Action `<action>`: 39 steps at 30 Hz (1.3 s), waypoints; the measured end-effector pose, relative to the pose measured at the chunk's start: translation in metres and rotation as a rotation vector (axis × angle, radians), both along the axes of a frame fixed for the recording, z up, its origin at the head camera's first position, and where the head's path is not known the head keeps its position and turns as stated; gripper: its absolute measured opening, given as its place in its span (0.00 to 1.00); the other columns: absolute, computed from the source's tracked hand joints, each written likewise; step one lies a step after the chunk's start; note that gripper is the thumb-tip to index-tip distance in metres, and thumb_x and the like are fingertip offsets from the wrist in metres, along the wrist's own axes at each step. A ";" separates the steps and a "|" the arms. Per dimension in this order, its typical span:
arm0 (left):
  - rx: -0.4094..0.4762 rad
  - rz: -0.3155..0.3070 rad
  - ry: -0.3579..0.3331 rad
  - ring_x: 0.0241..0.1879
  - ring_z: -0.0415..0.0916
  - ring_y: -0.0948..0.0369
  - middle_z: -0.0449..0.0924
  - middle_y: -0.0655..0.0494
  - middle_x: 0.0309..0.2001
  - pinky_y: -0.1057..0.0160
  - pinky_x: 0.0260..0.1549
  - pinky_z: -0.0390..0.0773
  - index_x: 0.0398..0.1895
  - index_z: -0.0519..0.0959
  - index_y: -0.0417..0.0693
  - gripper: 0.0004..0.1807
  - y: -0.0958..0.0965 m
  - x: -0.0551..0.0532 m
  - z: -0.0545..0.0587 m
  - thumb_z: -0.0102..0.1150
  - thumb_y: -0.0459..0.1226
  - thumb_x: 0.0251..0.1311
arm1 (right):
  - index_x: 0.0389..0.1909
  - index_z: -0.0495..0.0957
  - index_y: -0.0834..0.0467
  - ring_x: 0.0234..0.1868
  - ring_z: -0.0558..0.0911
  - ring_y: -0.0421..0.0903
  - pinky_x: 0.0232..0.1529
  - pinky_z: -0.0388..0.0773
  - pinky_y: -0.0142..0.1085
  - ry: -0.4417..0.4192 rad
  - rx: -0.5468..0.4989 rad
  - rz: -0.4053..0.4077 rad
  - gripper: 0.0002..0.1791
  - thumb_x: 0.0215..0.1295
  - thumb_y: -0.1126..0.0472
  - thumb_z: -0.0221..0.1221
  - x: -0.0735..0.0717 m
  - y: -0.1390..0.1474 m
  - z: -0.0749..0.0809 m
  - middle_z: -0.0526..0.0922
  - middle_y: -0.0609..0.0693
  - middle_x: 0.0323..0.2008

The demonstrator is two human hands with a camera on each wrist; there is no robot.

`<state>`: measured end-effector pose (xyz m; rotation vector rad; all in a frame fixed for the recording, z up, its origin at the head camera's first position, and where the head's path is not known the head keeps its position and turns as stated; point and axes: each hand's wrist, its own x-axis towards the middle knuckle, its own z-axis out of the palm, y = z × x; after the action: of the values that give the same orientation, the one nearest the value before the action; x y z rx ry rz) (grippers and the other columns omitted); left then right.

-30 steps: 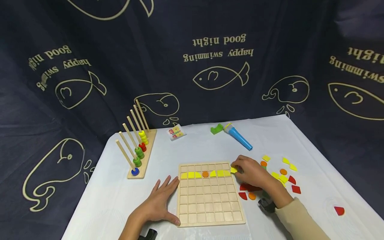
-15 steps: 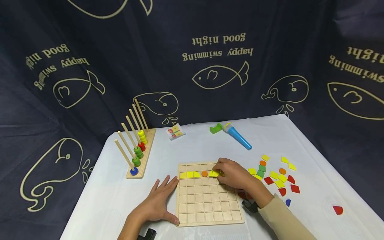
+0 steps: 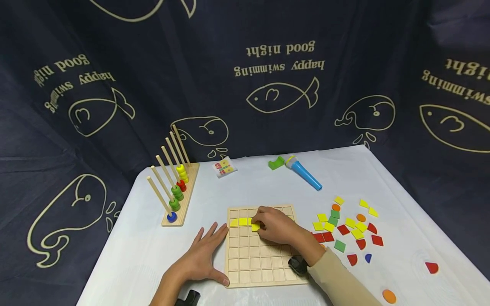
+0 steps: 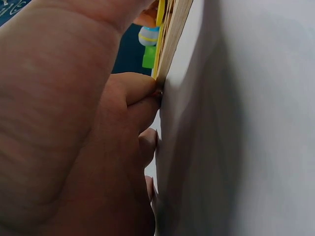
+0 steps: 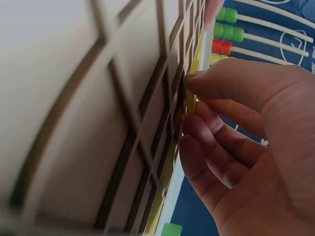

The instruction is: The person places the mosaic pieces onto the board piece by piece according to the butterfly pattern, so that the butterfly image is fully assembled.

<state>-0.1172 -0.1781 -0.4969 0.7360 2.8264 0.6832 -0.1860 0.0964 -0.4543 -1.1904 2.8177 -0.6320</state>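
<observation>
A wooden grid board [image 3: 245, 264] lies on the white tablecloth. My left hand [image 3: 204, 257] rests spread beside it, fingers and thumb touching its left edge. My right hand [image 3: 277, 227] pinches a yellow square tile [image 3: 255, 228] between thumb and fingers, just over the board's second row from the far edge. The right wrist view shows the same yellow tile [image 5: 191, 96] edge-on at the fingertips. To the left in that row lie a yellow curved-edge tile [image 3: 234, 223] and a yellow square [image 3: 243, 222]. My hand hides the row's pieces further right.
Loose red, green, yellow, blue and orange tiles [image 3: 340, 245] lie scattered right of the board. A peg stand [image 3: 190, 187] with coloured beads is at the back left. Beyond the board are a pattern card [image 3: 224, 167], a green block [image 3: 276, 163] and a blue toy microphone [image 3: 306, 175].
My right hand has moved left from the board's right edge, along the second row, carrying the yellow tile. The left hand has stayed in place.
</observation>
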 end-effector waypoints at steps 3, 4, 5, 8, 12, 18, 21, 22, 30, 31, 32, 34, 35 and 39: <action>0.001 0.000 -0.008 0.74 0.35 0.53 0.46 0.59 0.75 0.44 0.68 0.31 0.77 0.50 0.51 0.80 0.000 0.000 0.001 0.66 0.76 0.12 | 0.44 0.84 0.55 0.33 0.73 0.37 0.37 0.75 0.31 -0.006 0.002 0.008 0.14 0.55 0.66 0.62 0.000 -0.007 0.000 0.77 0.43 0.37; 0.002 0.000 -0.010 0.74 0.35 0.53 0.46 0.59 0.75 0.44 0.68 0.31 0.77 0.49 0.51 0.80 0.000 0.000 0.001 0.66 0.76 0.13 | 0.44 0.84 0.55 0.33 0.73 0.37 0.38 0.75 0.31 -0.008 0.004 0.010 0.14 0.55 0.66 0.63 0.001 -0.009 -0.001 0.77 0.43 0.37; 0.002 0.000 -0.010 0.74 0.35 0.53 0.46 0.58 0.75 0.44 0.68 0.31 0.77 0.49 0.51 0.80 0.000 0.000 0.001 0.67 0.76 0.13 | 0.44 0.84 0.55 0.33 0.73 0.36 0.38 0.75 0.31 -0.012 0.007 0.011 0.14 0.55 0.65 0.63 0.001 -0.012 0.000 0.77 0.42 0.37; -0.003 -0.002 -0.004 0.74 0.35 0.53 0.46 0.58 0.75 0.44 0.68 0.32 0.77 0.49 0.51 0.80 0.000 -0.001 0.001 0.66 0.76 0.13 | 0.44 0.85 0.55 0.32 0.72 0.36 0.38 0.74 0.30 -0.013 0.015 0.008 0.14 0.55 0.64 0.64 0.002 -0.019 0.000 0.77 0.42 0.35; -0.010 -0.004 -0.002 0.74 0.35 0.53 0.46 0.58 0.75 0.44 0.68 0.32 0.77 0.49 0.51 0.80 -0.001 -0.001 0.001 0.66 0.76 0.13 | 0.44 0.85 0.55 0.34 0.73 0.36 0.40 0.75 0.30 -0.002 0.004 0.016 0.14 0.55 0.64 0.64 0.004 -0.029 0.000 0.78 0.42 0.37; -0.009 -0.009 -0.004 0.74 0.35 0.53 0.45 0.58 0.76 0.44 0.68 0.32 0.77 0.48 0.51 0.79 -0.001 -0.001 0.001 0.66 0.76 0.14 | 0.46 0.84 0.56 0.33 0.72 0.35 0.38 0.74 0.28 0.000 -0.004 0.031 0.14 0.56 0.64 0.63 0.005 -0.043 -0.003 0.77 0.42 0.37; -0.005 -0.012 -0.004 0.74 0.35 0.53 0.45 0.58 0.76 0.44 0.68 0.32 0.77 0.48 0.51 0.79 -0.001 -0.001 0.001 0.66 0.76 0.15 | 0.46 0.83 0.56 0.32 0.71 0.36 0.37 0.73 0.27 -0.001 -0.008 0.024 0.14 0.57 0.65 0.63 0.005 -0.049 -0.004 0.77 0.42 0.35; -0.006 -0.013 -0.003 0.74 0.35 0.53 0.45 0.58 0.76 0.44 0.68 0.32 0.77 0.48 0.51 0.79 -0.001 -0.001 0.001 0.66 0.76 0.15 | 0.46 0.82 0.56 0.31 0.71 0.36 0.36 0.72 0.27 0.000 -0.010 0.023 0.14 0.57 0.65 0.63 0.006 -0.050 -0.005 0.77 0.42 0.35; -0.008 -0.011 -0.002 0.74 0.35 0.54 0.46 0.58 0.75 0.44 0.68 0.32 0.77 0.48 0.52 0.79 -0.001 0.000 0.002 0.66 0.76 0.15 | 0.44 0.82 0.55 0.30 0.71 0.35 0.35 0.72 0.26 0.008 -0.014 0.037 0.14 0.56 0.63 0.65 0.004 -0.057 -0.008 0.77 0.42 0.35; -0.008 -0.010 -0.002 0.74 0.35 0.53 0.46 0.57 0.75 0.43 0.68 0.32 0.77 0.48 0.52 0.79 -0.001 0.000 0.002 0.66 0.76 0.15 | 0.44 0.83 0.55 0.30 0.71 0.34 0.35 0.71 0.26 0.010 -0.016 0.038 0.14 0.56 0.63 0.65 0.004 -0.057 -0.008 0.77 0.42 0.35; -0.007 -0.009 -0.004 0.74 0.35 0.53 0.46 0.57 0.75 0.43 0.68 0.32 0.77 0.48 0.52 0.79 -0.001 -0.001 0.002 0.66 0.76 0.15 | 0.44 0.83 0.54 0.30 0.71 0.34 0.34 0.71 0.26 0.010 -0.017 0.037 0.13 0.56 0.62 0.65 0.004 -0.057 -0.008 0.77 0.42 0.35; -0.006 -0.009 -0.006 0.74 0.35 0.53 0.46 0.58 0.75 0.43 0.68 0.32 0.77 0.48 0.52 0.79 -0.001 -0.001 0.002 0.66 0.76 0.15 | 0.43 0.83 0.54 0.30 0.70 0.34 0.34 0.71 0.26 0.009 -0.016 0.037 0.13 0.56 0.62 0.65 0.004 -0.056 -0.008 0.77 0.42 0.34; -0.007 -0.008 -0.006 0.74 0.35 0.53 0.46 0.58 0.75 0.43 0.68 0.32 0.77 0.48 0.52 0.79 -0.001 -0.001 0.002 0.66 0.76 0.15 | 0.43 0.84 0.55 0.29 0.70 0.34 0.33 0.71 0.26 0.006 -0.016 0.038 0.12 0.56 0.62 0.65 0.004 -0.056 -0.008 0.77 0.42 0.34; -0.007 -0.009 -0.010 0.74 0.35 0.53 0.46 0.58 0.76 0.43 0.68 0.32 0.77 0.48 0.52 0.79 -0.001 -0.001 0.001 0.66 0.76 0.15 | 0.42 0.85 0.55 0.30 0.72 0.34 0.35 0.74 0.27 0.008 -0.012 0.027 0.11 0.58 0.63 0.64 0.004 -0.055 -0.008 0.78 0.43 0.35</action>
<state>-0.1178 -0.1793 -0.4956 0.7411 2.8134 0.6734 -0.1817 0.0416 -0.4625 -1.2328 2.8031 -0.6453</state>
